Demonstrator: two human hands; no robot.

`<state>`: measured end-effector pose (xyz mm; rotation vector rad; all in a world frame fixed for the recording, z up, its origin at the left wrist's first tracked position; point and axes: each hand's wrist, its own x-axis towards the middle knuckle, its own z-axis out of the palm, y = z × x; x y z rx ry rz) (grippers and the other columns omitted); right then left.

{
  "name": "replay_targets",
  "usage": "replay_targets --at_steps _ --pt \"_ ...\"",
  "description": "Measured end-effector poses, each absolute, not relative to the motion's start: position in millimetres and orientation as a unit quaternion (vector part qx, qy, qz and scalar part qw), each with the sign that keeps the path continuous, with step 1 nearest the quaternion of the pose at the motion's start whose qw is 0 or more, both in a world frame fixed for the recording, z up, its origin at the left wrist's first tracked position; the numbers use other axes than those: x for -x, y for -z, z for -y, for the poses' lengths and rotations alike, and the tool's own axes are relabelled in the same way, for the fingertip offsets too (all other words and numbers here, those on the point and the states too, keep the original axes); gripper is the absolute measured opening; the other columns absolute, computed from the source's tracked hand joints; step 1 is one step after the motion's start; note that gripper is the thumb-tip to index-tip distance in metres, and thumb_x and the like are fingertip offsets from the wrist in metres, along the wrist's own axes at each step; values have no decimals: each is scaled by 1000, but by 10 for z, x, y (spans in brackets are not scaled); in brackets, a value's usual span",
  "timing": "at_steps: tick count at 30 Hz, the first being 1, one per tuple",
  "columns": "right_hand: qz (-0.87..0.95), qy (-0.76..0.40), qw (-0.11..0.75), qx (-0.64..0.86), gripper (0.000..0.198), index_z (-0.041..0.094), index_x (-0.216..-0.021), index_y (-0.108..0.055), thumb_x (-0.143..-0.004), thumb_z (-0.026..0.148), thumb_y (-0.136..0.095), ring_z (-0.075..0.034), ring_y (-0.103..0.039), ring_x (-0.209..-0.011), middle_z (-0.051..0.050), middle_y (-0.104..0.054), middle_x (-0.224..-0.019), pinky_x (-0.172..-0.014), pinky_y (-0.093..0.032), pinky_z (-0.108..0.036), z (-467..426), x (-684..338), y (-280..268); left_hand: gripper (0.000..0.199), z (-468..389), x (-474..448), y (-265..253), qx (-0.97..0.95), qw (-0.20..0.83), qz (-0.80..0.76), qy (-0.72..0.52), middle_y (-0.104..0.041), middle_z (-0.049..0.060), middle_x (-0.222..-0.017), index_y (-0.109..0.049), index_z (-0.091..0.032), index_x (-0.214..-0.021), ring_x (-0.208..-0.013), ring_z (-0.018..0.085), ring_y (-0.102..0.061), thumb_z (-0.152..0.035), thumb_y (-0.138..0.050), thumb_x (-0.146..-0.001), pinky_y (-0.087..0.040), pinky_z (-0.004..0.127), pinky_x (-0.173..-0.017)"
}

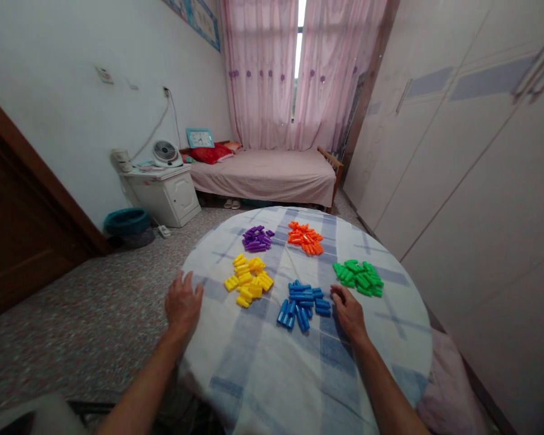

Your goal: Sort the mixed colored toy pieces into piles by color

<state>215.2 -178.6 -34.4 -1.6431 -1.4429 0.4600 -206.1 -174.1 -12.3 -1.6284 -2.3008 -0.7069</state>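
Observation:
My left hand rests at the left edge of the round table, its fingers a little apart and nothing in them. The pile of yellow plastic pieces is nearest to it, a short way to its right. Just right of the pile of blue tube-shaped pieces lies my right hand, loosely bent and open, with its fingertips close to the nearest blue pieces. I see no piece held. Farther back are piles of purple, orange and green pieces, small and cap-like.
A checked white and blue cloth covers the table. Beyond it stands a bed with a pink sheet. A white cabinet carries a small fan, and a lined bin sits beside it. Wardrobe doors line the right side.

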Motion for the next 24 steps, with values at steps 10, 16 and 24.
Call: replay_targets --at_steps 10,16,24 --pt "638 -65 366 674 37 13 -104 -62 -83 29 -36 -23 -56 -102 -12 -63 -107 -96 -40 -39 1986 -2280 418 51 1532 2739 322 430 -96 878 186 -69 17 -95 -70 -14 -89 -82 29 -64 -48 -31 -86 -45 32 -62" --pt "677 -12 301 672 34 15 -105 -62 -84 23 -37 -24 -51 -112 -12 -59 -117 -95 -40 -40 2063 -2264 466 48 1506 2794 217 438 -53 891 110 -68 18 -100 -70 -17 -91 -85 30 -64 -43 -30 -85 -46 34 -65" --pt "695 12 289 658 33 15 -108 -62 -86 24 -38 -23 -51 -113 -12 -58 -118 -96 -40 -40 2120 -2258 482 42 1538 2886 173 422 -67 898 105 -68 20 -96 -70 -15 -89 -83 33 -65 -36 -34 -82 -48 38 -64"
